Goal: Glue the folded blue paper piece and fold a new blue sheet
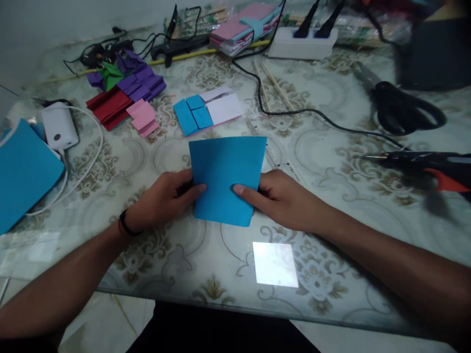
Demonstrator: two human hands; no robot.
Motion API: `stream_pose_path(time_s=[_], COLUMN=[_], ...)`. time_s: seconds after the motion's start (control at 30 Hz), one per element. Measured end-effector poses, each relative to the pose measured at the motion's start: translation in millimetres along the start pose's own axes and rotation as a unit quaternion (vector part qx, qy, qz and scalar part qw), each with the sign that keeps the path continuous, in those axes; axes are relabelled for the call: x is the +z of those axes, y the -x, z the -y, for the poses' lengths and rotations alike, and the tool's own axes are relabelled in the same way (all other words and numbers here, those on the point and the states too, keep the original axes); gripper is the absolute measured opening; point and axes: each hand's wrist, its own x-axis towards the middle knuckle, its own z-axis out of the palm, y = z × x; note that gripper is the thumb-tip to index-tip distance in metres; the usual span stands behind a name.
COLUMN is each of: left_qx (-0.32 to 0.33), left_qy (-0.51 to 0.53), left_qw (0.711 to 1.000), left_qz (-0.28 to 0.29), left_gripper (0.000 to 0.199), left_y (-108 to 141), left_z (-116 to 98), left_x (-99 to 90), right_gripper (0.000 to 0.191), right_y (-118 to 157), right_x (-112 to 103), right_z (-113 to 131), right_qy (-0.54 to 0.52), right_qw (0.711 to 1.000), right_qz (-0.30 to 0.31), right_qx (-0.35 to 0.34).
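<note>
A blue sheet of paper (pixel 225 166) is held up over the table's near middle, tilted toward me. My left hand (pixel 171 196) grips its left edge, thumb on the front face and fingers behind. At the right edge, my right hand (pixel 274 198) pinches it the same way, thumb on the front. The fingers behind the paper are mostly hidden. Just beyond the sheet lie blue and white folded papers (pixel 224 109). A pink folded paper (pixel 143 117), a dark red one (pixel 110 108) and purple ones (pixel 142 84) sit farther left.
Black-handled scissors (pixel 405 108) and a black tool with a thin metal tip (pixel 423 161) lie at right. A black cable (pixel 312 112) crosses the table. More blue paper (pixel 25 171) and a white device (pixel 61 126) with a cord are at left. A power strip (pixel 301 43) stands behind.
</note>
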Motion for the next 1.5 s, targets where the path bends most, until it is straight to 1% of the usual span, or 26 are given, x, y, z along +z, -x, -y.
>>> stream_pose_path(time_s=[0.27,0.6,0.77,1.27,1.5], left_qx=[0.015,0.007,0.013,0.003,0.003], left_qy=[0.003,0.004,0.017,0.007,-0.001], left_qw=[1.000,1.000,1.000,1.000,1.000], left_qz=[-0.008,-0.002,-0.005,-0.002,0.002], left_gripper=[0.035,0.035,0.034,0.037,0.036], left_y=[-0.3,0.2,0.7,0.8,0.3], left_z=[0.0,0.3,1.1,0.2,0.6], left_x=[-0.6,0.2,-0.3,-0.1,-0.2], right_gripper=[0.054,0.054,0.054,0.050,0.050], right_y=[-0.9,-1.0,-0.8,-0.4,-0.4], right_x=[0.4,0.2,0.7,0.5,0.2], right_z=[1.0,0.5,1.0,0.2,-2.1], right_qy=[-0.007,-0.016,-0.017,-0.023,-0.014], right_qw=[1.000,1.000,1.000,1.000,1.000], right_qz=[-0.001,0.009,0.005,0.012,0.007], right_qx=[0.008,0.020,0.014,0.013,0.000])
